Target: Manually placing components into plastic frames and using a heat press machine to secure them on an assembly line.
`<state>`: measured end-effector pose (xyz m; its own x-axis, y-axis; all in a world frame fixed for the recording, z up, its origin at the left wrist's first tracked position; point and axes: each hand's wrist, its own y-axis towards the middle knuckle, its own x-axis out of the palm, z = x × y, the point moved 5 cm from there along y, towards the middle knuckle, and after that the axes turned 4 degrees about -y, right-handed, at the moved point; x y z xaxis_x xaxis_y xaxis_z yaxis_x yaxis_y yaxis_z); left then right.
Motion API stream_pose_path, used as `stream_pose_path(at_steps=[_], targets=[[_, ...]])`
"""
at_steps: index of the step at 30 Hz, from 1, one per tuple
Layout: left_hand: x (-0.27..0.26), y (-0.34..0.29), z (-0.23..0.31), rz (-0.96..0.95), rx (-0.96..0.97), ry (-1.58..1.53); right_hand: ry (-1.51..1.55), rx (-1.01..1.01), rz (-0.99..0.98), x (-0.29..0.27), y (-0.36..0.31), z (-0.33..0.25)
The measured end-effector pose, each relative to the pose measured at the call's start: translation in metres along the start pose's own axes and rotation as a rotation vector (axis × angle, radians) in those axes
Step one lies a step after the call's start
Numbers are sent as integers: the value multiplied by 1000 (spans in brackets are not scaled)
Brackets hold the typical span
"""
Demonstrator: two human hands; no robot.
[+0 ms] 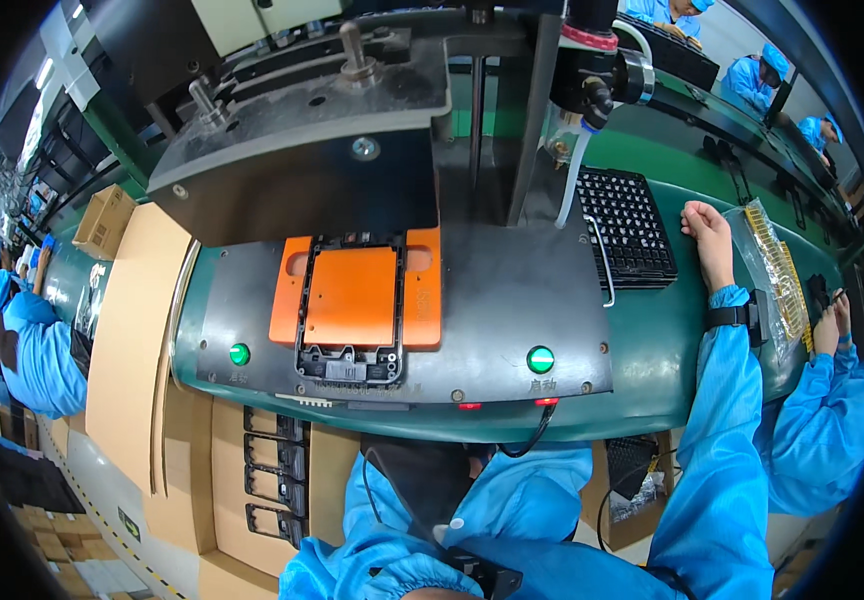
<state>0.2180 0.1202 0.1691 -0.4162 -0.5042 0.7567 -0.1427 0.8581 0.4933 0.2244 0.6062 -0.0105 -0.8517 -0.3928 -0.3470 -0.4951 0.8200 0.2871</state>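
My right hand (709, 238) is raised over the green bench, just right of a black tray (642, 272) filled with rows of small pale parts. Its fingers are curled together; whatever they hold, if anything, is too small to make out. Of my left arm, the blue sleeve (352, 572) bends in at the lower edge; only a sliver of skin shows past its cuff, and the fingers are hidden. A black rectangular plastic frame (350, 368) lies around the raised middle of an orange fixture block (422, 315), partly beneath the press head (302, 190).
Green lit buttons (541, 360) (240, 354) flank the fixture on the machine's dark base plate. Left of my knees, an open carton (227, 430) holds several black frames (277, 487). A clear bag (760, 255) and yellow strips (790, 285) lie right of my forearm, near a co-worker's hands (832, 325).
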Motion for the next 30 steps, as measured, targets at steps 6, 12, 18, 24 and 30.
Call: stream_pose_path(at_steps=[6, 12, 18, 24, 30], targets=[[-10, -5, 15, -22, -131, 165, -27, 17, 125, -12, -8, -2], [-24, 12, 21, -56, -102, 300, -564, -92, 300, -20, 34, -16], [-37, 39, 24, -99, -207, 379, -1448, 17, 469, -81, 88, 33], [-48, 63, 29, -145, -259, 418, -1302, 168, 268, -88, 133, 68], [-57, 64, 28, -163, -308, 398, -933, -96, 57, -43, 135, 42]])
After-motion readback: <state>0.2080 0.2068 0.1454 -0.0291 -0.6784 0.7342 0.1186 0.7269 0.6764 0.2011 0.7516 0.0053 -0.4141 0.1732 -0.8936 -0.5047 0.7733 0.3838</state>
